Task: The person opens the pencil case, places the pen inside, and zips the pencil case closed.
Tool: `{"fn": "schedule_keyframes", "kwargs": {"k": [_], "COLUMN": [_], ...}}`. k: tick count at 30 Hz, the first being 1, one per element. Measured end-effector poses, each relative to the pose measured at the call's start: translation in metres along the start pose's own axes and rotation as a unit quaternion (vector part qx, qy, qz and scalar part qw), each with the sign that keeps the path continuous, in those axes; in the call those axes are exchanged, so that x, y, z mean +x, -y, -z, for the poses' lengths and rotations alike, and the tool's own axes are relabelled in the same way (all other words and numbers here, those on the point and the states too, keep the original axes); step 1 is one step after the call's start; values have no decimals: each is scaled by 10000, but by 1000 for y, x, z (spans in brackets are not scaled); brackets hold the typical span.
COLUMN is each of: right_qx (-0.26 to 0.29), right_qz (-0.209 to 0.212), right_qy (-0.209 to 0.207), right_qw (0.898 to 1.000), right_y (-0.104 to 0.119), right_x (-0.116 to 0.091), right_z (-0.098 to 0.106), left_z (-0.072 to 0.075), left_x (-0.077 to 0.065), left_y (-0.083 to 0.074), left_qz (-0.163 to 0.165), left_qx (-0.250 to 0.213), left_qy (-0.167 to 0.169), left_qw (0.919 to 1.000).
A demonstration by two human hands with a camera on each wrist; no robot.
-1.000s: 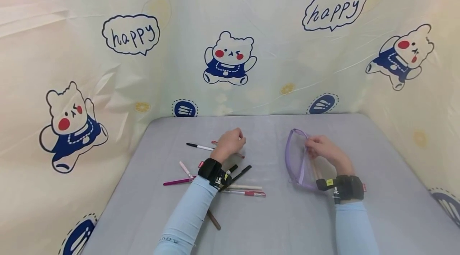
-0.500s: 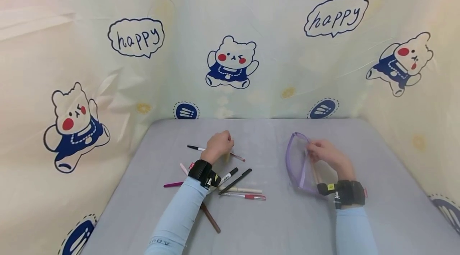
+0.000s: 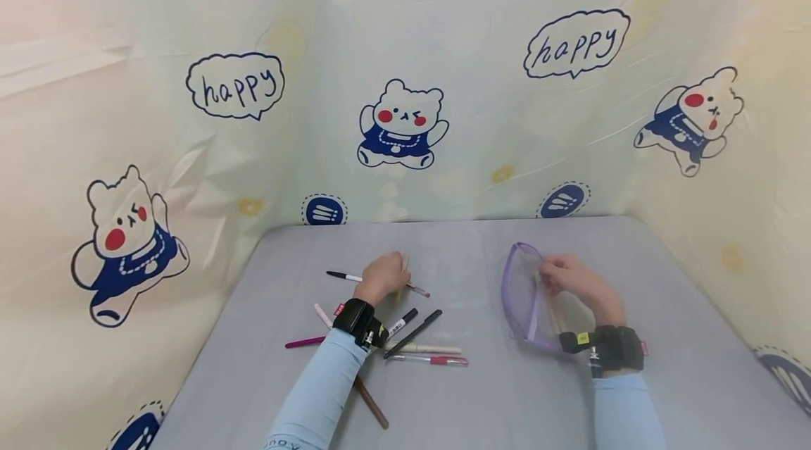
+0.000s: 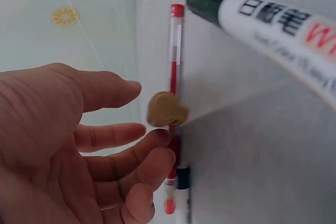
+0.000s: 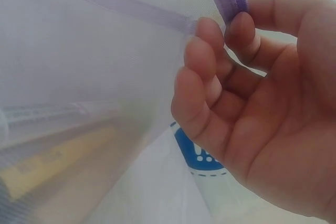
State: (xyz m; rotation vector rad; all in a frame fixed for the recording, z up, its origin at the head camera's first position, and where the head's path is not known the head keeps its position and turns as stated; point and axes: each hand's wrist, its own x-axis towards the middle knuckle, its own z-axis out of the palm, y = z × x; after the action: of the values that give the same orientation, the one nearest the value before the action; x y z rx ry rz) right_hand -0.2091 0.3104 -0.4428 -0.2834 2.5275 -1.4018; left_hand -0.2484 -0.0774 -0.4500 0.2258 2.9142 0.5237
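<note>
My left hand (image 3: 382, 279) reaches down among scattered pens at the table's middle left. Its fingers are loosely bent around a tan pen (image 4: 164, 109), seen nearly end-on; a gap shows between thumb and pen in the left wrist view. Beneath this lies a clear pen with red ink (image 4: 174, 69), beside a white pen with a black cap (image 3: 343, 276). Farther right, my right hand (image 3: 578, 286) pinches the purple zip edge of a see-through mesh pouch (image 3: 505, 291) between thumb and forefinger. Several pens inside, one yellow (image 5: 58, 158), show through the mesh.
Closer to me lie a whiteboard marker (image 3: 402, 321), a black pen (image 3: 415, 334), a red-gripped pen (image 3: 446, 360), a magenta pen (image 3: 304, 342), a pale pink pen (image 3: 322, 315) and a brown pen (image 3: 372, 404). A printed curtain (image 3: 469, 119) surrounds the grey table (image 3: 494, 408).
My left hand has shifted left, and the tan pen has come into sight beside its fingers. My right hand keeps the pouch in place. The head view has tilted upward.
</note>
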Motion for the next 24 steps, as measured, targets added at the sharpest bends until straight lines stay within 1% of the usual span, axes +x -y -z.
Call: {"fn": "schedule_keyframes", "kwargs": {"k": [2,5,9,18,21,24], "right_qx": [-20,-51,-52,-35,-1,20], "right_qz": [-8,35,88,104,62,64], "right_qy": [-25,-59,-80,-86,-82,-81], "right_qw": [10000,10000,9999,9999,9999,9999], "right_y": [-1,-2,-2,-3,-3,-3], "right_x": [1,2,3,0,-1,0], "right_z": [-1,-1,0,1,2,3], "left_z": [-3,-6,-8,-5,-5,-7], "left_x": [0,-1,0,-1,2,6], "left_y": [1,3,5,2,3,5], "left_qz": [21,54,73,221,219,172], "left_qx": [39,-28,-144,-309,-470,-738], "left_qy": [56,194,280,335,316,330], "left_qw": [10000,9998,9995,9987,9982,9966]}}
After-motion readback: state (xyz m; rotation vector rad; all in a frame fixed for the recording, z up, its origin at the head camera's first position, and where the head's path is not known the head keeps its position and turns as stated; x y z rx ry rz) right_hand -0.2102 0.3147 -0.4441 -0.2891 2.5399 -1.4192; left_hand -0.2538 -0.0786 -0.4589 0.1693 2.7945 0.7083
